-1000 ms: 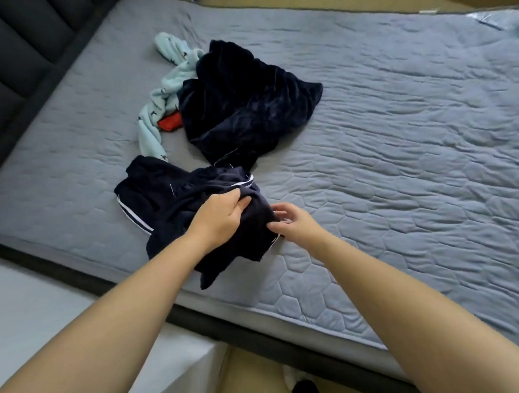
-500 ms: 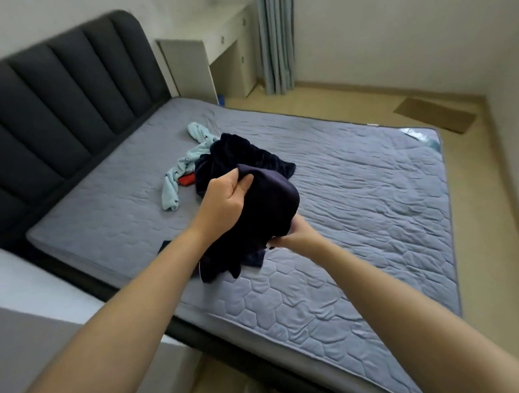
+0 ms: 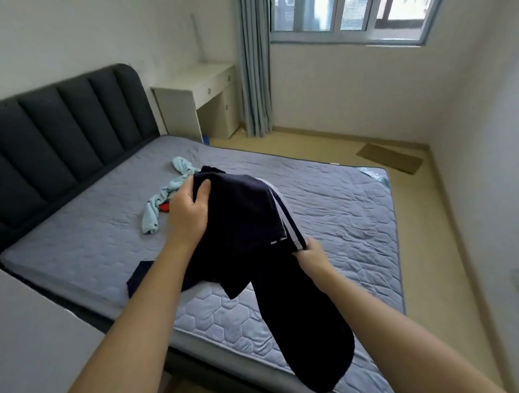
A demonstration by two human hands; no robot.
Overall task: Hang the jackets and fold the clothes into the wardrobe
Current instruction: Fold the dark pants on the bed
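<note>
A dark navy garment with white side stripes hangs in the air over the grey mattress. My left hand grips its upper edge. My right hand pinches the striped hem lower down to the right. One long part of the garment droops past the bed's near edge. A light blue garment with a bit of red cloth beside it lies on the mattress behind my left hand. The held garment hides the other dark clothes on the bed.
A dark padded headboard runs along the left. A white desk stands in the far corner beside a grey-blue curtain. A brown mat lies on the wooden floor at the right. A white surface is at the near left.
Both hands have lifted the navy garment off the mattress and pulled apart, so it unfurls between them. My view has tilted up to take in the room and window.
</note>
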